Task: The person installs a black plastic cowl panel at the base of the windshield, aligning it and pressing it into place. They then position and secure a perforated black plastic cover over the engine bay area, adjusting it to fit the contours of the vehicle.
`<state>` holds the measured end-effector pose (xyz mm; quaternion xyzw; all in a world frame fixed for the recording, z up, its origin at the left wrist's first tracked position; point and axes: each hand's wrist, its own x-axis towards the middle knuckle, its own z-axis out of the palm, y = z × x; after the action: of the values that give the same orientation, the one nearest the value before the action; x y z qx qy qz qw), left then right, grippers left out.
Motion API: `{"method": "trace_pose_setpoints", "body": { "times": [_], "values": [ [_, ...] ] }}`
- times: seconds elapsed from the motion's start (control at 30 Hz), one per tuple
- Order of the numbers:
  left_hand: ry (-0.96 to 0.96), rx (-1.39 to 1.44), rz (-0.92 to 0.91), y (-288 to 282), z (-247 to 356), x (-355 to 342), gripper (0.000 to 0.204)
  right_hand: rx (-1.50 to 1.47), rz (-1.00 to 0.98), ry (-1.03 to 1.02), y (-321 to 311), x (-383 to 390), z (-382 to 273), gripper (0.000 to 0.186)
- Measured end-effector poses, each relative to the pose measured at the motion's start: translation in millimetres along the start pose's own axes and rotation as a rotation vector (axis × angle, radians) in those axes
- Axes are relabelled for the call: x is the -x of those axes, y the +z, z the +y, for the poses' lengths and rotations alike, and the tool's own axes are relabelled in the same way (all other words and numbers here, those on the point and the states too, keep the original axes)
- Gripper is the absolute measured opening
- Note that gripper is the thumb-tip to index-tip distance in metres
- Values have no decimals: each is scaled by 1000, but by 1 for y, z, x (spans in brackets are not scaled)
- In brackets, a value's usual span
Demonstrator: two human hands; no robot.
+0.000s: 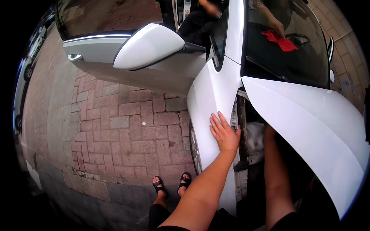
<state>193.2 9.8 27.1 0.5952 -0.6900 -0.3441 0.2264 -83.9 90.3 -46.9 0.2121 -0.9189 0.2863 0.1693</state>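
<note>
My left hand (224, 134) rests on the white front fender (204, 100) of a car, fingers spread and lying flat near the edge of the engine bay. My right hand (269, 130) reaches down into the dark engine bay (252, 138) under the raised white hood (316, 123), its fingers hidden. Beside my left hand runs a metal inner edge with brackets along the opening. I cannot make out what, if anything, my right hand holds.
The open front door (138, 75) with its mirror (148, 46) stands out leftward over brick paving (127, 134). A person (196, 21) is in the doorway. Another hand (275, 25) with a red cloth (279, 40) shows at the windshield. Another car (25, 84) is at far left.
</note>
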Motion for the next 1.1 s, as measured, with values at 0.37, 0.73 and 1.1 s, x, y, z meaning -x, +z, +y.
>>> {"method": "trace_pose_setpoints", "body": {
  "times": [0.37, 0.73, 1.1],
  "values": [
    [16, -2, 23, 3, 2, 2, 116, 32, 68, -46, -2, -3, 6, 31],
    [54, 6, 79, 8, -1, 0, 111, 65, 113, -250, -2, 4, 14, 32],
    [63, -23, 74, 11, -3, 2, 113, 209, -110, -213, -28, 5, 1, 22]
  ]
}}
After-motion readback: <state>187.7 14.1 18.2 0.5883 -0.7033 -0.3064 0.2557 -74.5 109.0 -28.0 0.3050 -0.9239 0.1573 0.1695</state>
